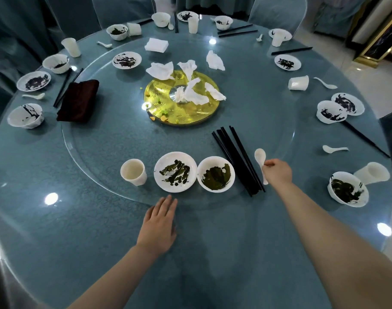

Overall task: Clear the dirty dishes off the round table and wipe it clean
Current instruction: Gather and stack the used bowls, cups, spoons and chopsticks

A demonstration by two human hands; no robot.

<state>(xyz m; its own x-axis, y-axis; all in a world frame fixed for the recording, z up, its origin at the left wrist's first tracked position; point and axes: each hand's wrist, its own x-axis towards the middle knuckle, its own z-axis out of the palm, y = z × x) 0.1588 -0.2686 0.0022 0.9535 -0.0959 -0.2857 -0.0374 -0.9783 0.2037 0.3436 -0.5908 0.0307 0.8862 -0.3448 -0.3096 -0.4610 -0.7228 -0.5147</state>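
The round tabletop point(56, 219) carries a glass turntable point(106, 152) with a gold disc point(190, 114) at its centre, strewn with crumpled napkins point(160, 71). Left of the disc lies a dark folded cloth point(79, 101). Nearer than the disc, on the turntable's edge, sit a smeared plate point(175, 172), a smeared bowl point(215, 174), a cup point(133, 172) and a bundle of black chopsticks point(237, 159). The left hand point(159, 226) rests flat, fingers released. The right hand point(277, 171) pinches a white spoon point(260, 158) beside the chopsticks.
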